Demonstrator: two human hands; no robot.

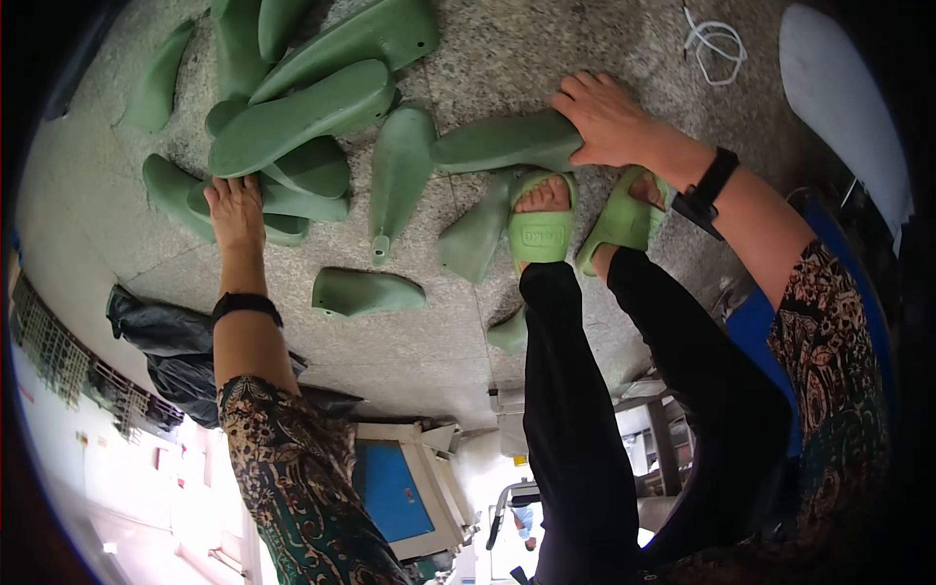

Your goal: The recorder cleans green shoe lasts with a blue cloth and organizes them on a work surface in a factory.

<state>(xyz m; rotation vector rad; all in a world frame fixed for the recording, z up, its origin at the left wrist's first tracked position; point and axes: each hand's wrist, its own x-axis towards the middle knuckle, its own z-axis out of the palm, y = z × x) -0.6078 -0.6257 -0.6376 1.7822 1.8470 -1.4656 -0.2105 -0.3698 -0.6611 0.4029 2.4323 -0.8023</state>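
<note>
Green shoe lasts lie in a heap on the left side of the floor. My left hand (234, 210) is among them, its fingers closed at the toe of a long shoe last (302, 112); the fingertips are partly hidden there. With my right hand (603, 117) I grip one end of another shoe last (502, 143), which lies sideways in front of my feet, fingers over its far side and thumb on the near side. Between the hands, a single last (402, 175) points away from me. A shorter last (369, 292) rests nearer to me.
Another last (476, 234) lies against my left green slipper (542, 232), and a small one (509, 333) is beside my leg. White cord (717, 51) is coiled at the far right. Black sheeting (166, 331) lies at the left, near a blue-and-beige cabinet (395, 487).
</note>
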